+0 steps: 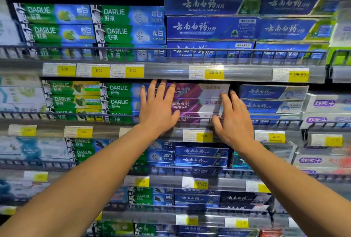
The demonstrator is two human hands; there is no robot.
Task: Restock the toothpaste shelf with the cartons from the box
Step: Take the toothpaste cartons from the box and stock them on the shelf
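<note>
Both hands are raised to the second shelf (pixel 167 74) from the top visible. The left hand (pixel 156 108) lies flat, fingers spread wide, against the left end of a stack of purple toothpaste cartons (pixel 195 101). The right hand (pixel 232 120) presses the stack's right end, fingers extended and close together, gripping nothing. The cartons sit behind the wire rail (pixel 275 121), between green DARLIE cartons (pixel 121 97) and blue cartons (pixel 271 99).

One head-worn wide-angle view, facing straight into the shelving (pixel 247 74) at arm's reach. Shelf tiers fill the frame from 12 to 6 o'clock. Both forearms enter from 7 and 5 o'clock toward centre. Frame edges are blurred and bowed.
</note>
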